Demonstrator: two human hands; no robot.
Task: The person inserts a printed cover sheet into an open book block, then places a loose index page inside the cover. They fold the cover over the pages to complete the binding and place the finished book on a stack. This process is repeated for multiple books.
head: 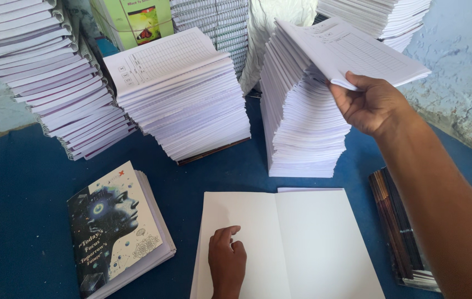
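Two hands are working over a blue surface (20, 221) crowded with printed paper. The right hand (372, 105) is reaching up to the tall stack of folded white sheets (297, 127) and is gripping a thin ruled section (352, 52) by its near edge, fingers closed over it with the thumb on top. That section is tilting up off the top of the stack, its far end raised toward the wall.

Below, the left hand (226, 260) is resting on an opened white cover sheet (302, 243), which is lying flat on the surface in front of the person. Its fingers are curled loosely and pressing down on the left half of the sheet near the centre fold; they are clamping nothing.

Left of the sheet, a small pile of finished notebooks (117, 227) with a dark illustrated cover is lying at a slant. Right of it, partly under the forearm, a pile of dark-edged covers (399, 232) is sitting at the surface's edge. Further back, a second stack of ruled sections (183, 94) is standing beside the tall one, and spiral-bound books (42, 72) are leaning in a fanned heap at the far left.
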